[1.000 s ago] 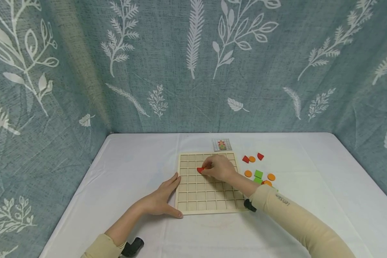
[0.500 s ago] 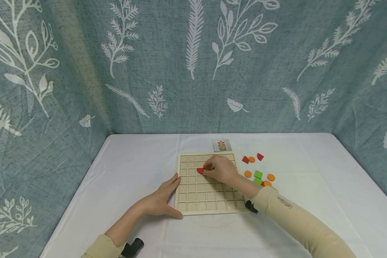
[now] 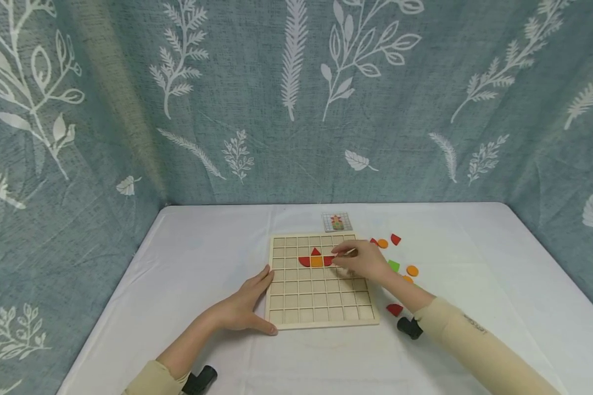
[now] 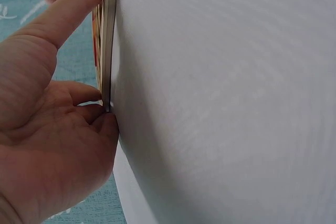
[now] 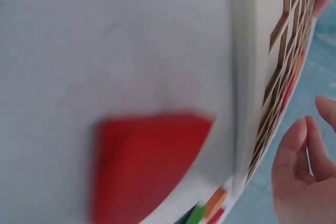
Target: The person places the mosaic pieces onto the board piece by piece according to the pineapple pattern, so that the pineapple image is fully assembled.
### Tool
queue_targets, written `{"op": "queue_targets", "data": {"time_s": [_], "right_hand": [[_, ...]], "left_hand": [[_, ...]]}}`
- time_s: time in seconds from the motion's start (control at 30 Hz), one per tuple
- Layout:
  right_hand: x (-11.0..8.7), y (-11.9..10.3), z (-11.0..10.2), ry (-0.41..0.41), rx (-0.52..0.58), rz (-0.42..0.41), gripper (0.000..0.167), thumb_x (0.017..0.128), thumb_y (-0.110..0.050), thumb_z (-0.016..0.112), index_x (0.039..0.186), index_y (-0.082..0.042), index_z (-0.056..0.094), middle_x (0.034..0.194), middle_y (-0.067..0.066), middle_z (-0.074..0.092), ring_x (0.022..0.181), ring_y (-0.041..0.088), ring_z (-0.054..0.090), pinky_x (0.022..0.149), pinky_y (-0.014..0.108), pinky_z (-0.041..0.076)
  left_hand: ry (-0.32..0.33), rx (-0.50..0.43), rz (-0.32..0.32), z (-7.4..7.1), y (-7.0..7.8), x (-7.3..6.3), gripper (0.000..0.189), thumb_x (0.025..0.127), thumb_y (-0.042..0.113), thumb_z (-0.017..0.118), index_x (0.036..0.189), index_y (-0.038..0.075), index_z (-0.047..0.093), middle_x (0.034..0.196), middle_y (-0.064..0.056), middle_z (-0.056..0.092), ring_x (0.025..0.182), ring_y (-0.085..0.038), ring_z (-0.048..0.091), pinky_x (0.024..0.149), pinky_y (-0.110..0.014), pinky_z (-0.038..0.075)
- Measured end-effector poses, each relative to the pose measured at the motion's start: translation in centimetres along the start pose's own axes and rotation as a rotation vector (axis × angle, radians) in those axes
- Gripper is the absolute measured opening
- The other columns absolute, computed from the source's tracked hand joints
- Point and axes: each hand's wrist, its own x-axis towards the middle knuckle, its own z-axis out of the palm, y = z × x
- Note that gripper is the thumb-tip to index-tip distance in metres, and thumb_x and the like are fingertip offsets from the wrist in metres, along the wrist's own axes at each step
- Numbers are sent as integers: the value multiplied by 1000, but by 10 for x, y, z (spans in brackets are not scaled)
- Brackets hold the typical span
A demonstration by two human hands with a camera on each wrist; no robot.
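A wooden grid board (image 3: pixel 326 326) lies flat on the table. My left hand (image 3: pixel 244 304) rests against its left edge and near corner, thumb and fingers spread; in the left wrist view, the fingertips touch the board's side. On the grid sit an orange square (image 3: pixel 317 261), a red triangle (image 3: pixel 315 252) above it, and a red rounded piece (image 3: pixel 304 261) on its left. Another red piece (image 3: pixel 328 260) lies on its right, beside the fingertips of my right hand (image 3: pixel 363 260). In the right wrist view, the right thumb and fingers (image 5: pixel 305 135) are apart with nothing visible between them.
A picture card (image 3: pixel 337 222) lies behind the board. Right of the board are scattered a red piece (image 3: pixel 395 239), orange discs (image 3: pixel 412 271), a green square (image 3: pixel 393 265) and a nearer red piece (image 3: pixel 395 309). The right forearm hides part of this area.
My right hand has moved right and back from the red piece on the left, uncovering the orange square, the triangle and the right red piece. The left hand stays at the board.
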Motion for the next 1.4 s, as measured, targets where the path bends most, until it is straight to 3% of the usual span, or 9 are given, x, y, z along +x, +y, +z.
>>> {"op": "queue_targets", "data": {"time_s": [0.17,0.47,0.7,0.93,1.13,1.27,1.4], "right_hand": [[-12,8,-23,35,56,67,33,91,-21,70,119,-4,68,109,10,67,96,24,65,75,35,53],[-14,41,-57,123,90,206,34,94,-23,66,123,-5,66,120,13,63,107,29,57,87,39,50],[-14,54,-76,205,-12,302,33,98,-20,59,128,-5,62,126,18,58,106,31,56,85,38,51],[-12,63,-87,215,-141,291,40,97,-12,55,135,0,54,136,26,48,113,39,50,89,48,48],[-11,69,-89,198,-137,305,46,95,-9,55,139,3,46,131,27,50,114,40,50,93,50,46],[-12,69,-86,177,-128,321,47,96,-11,55,139,2,46,128,25,55,111,38,53,92,46,48],[-12,68,-84,167,-137,342,46,96,-16,57,139,-1,48,122,23,58,96,31,56,77,34,52]], "left_hand": [[-1,-2,3,0,-1,-1,121,68,36,89,154,-4,14,161,-21,3,146,-42,4,114,-58,16],[0,-3,12,-1,-1,-1,121,68,36,89,153,-5,14,161,-21,3,146,-41,4,114,-58,16],[2,-2,5,0,-2,0,121,68,37,89,154,-4,14,162,-20,3,146,-41,5,114,-58,16],[-1,-10,9,0,-2,0,121,68,36,89,154,-4,13,161,-20,3,146,-41,4,114,-58,16],[-1,-19,13,1,-2,0,121,68,36,89,154,-4,14,162,-20,3,147,-41,4,113,-59,16],[3,-17,19,1,-2,-1,121,68,36,89,154,-4,14,161,-21,3,146,-41,4,113,-59,16],[5,-15,22,1,-3,-1,121,68,36,89,154,-4,13,161,-21,2,146,-42,4,114,-59,16]]}}
